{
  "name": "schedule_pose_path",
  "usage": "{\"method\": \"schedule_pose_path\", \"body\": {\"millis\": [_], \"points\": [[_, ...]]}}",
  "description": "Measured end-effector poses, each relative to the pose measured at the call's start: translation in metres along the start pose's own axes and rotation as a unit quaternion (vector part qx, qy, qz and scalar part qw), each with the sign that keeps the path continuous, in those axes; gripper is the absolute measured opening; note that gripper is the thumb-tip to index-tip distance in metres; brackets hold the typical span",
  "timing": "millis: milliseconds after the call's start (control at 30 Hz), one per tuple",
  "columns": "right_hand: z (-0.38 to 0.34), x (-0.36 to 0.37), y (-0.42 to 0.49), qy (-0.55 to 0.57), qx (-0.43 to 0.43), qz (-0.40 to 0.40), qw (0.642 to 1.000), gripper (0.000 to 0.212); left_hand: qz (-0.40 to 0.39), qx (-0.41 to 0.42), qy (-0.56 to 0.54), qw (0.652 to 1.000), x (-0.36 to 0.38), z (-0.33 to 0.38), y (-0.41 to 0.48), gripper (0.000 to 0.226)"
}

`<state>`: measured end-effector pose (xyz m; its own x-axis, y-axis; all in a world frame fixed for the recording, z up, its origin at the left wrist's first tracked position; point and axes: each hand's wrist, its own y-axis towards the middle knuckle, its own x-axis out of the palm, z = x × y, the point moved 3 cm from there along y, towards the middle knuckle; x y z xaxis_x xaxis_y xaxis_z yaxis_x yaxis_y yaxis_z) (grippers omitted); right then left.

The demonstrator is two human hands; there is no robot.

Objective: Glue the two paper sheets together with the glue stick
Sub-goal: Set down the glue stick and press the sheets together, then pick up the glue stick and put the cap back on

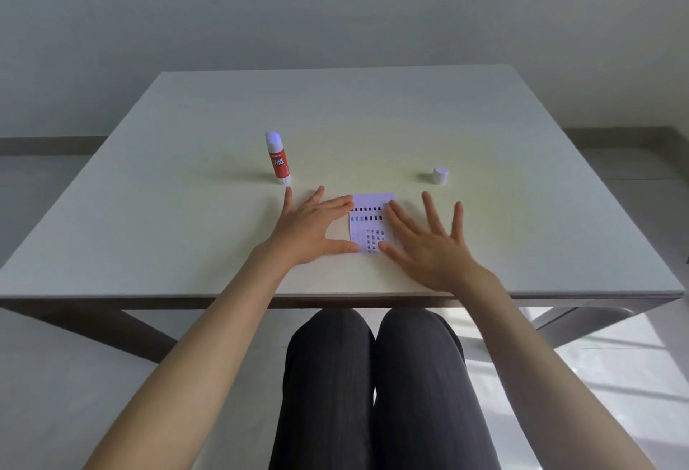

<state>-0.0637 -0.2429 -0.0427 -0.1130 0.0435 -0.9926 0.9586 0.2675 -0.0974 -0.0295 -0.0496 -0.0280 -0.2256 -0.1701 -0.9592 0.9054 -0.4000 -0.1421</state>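
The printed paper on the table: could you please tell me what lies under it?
Only one printed paper shows, flat on the table between the left hand and right hand. Any second sheet beneath is covered.

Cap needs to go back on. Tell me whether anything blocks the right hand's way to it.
Nothing visible does. The cap stands alone beyond the right hand, which rests open on the paper; only bare table lies between them.
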Motion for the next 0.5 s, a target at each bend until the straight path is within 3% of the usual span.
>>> {"method": "schedule_pose_path", "body": {"millis": [67, 200, 367, 500], "points": [[-0.006, -0.001, -0.003, -0.012, -0.013, 0.013, 1.0, 0.078, 0.0, -0.001, -0.006, 1.0, 0.0, 0.0, 0.0, 0.081], [-0.03, 0.013, -0.018, -0.004, -0.118, 0.002, 0.993, 0.081, 0.001, -0.001, -0.008, 1.0, 0.001, -0.001, 0.0, 0.081], [-0.001, -0.003, 0.018, -0.004, 0.012, -0.012, 1.0, 0.075, 0.003, 0.002, -0.015, 1.0, 0.001, 0.0, -0.001, 0.082], [-0.041, 0.009, 0.013, -0.043, -0.115, 0.023, 0.992, 0.086, 0.005, -0.002, -0.013, 1.0, 0.002, 0.0, 0.0, 0.079]]}}
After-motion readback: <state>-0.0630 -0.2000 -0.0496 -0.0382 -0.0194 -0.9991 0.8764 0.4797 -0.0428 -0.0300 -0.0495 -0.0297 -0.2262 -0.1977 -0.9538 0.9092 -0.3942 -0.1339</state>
